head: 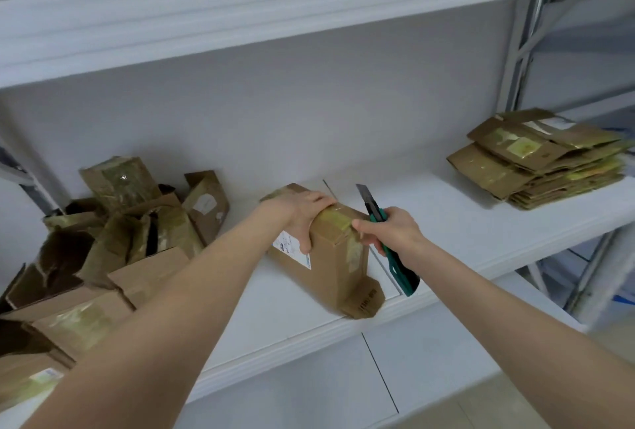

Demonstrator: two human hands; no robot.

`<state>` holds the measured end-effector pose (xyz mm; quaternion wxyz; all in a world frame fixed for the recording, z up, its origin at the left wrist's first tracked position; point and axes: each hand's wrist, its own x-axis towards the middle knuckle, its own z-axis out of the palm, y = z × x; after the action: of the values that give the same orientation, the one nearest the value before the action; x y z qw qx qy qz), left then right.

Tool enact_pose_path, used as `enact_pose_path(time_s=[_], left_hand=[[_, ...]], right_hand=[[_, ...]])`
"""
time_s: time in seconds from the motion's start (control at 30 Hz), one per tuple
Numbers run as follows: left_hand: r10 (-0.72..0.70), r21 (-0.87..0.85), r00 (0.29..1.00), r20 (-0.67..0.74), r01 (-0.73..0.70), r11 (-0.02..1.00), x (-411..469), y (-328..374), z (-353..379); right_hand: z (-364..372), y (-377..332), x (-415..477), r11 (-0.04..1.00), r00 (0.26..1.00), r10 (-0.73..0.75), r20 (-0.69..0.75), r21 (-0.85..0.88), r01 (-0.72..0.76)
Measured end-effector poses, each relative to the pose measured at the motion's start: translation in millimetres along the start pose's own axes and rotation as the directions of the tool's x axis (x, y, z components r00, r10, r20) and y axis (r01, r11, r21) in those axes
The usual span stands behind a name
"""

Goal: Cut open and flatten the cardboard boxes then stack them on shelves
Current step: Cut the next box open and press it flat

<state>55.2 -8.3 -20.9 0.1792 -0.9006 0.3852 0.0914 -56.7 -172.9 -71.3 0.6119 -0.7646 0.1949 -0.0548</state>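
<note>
White shelf [446,222] against a grey wall [275,119] carried our box [330,267], its label [287,243] print too small to read; our left hand [302,212] gripped its top, right hand [391,232] held the knife [401,272].

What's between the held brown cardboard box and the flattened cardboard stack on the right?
Head view: right hand gripping green utility knife beside the box, then bare white shelf.

A taped brown box [333,256] stands on the white shelf [464,222], between a heap of boxes [120,239] and a flattened stack [536,160].
</note>
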Motion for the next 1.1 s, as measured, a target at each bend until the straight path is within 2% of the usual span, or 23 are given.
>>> enact_pose_path(time_s=[0.13,0.27,0.37,0.47,0.57,0.73,0.87,1.1], left_hand=[[-0.192,-0.050,0.978,-0.077,0.189,0.981,-10.9,2.2,4.0],[-0.415,-0.039,0.886,-0.208,0.417,0.908,-21.7,26.0,17.6],[-0.399,-0.129,0.889,-0.227,0.378,0.917,-28.0,22.9,22.0],[-0.332,-0.189,0.936,-0.115,0.308,0.933,-38.8,-3.9,20.0],[-0.326,-0.190,0.945,-0.004,0.320,0.928,-39.4,-22.5,25.1],[-0.336,-0.181,0.931,-0.145,0.309,0.934,-38.4,-23.7,39.5],[-0.392,-0.144,0.893,-0.220,0.367,0.919,-46.5,-23.1,50.8],[-0.406,-0.073,0.875,-0.263,0.402,0.913,-54.3,-7.7,60.4]], right_hand=[[12.2,-7.8,9.7,0.992,0.997,-0.058,-0.052,0.108,0.063],[20.2,-17.4,21.4,0.997,0.997,-0.078,0.022,0.021,0.077],[14.7,-17.4,27.8,0.989,0.995,-0.086,0.051,-0.117,0.092],[12.0,-15.2,28.7,0.977,0.991,-0.111,0.080,-0.176,0.124],[13.7,-12.4,27.1,0.972,0.987,-0.127,0.098,-0.185,0.144],[11.8,-7.1,24.6,0.982,0.986,-0.114,0.123,-0.136,0.131],[7.0,-2.6,16.7,0.994,0.987,-0.080,0.137,-0.059,0.089],[-3.6,20.9,-0.5,0.973,0.980,-0.157,0.119,-0.151,0.174]])
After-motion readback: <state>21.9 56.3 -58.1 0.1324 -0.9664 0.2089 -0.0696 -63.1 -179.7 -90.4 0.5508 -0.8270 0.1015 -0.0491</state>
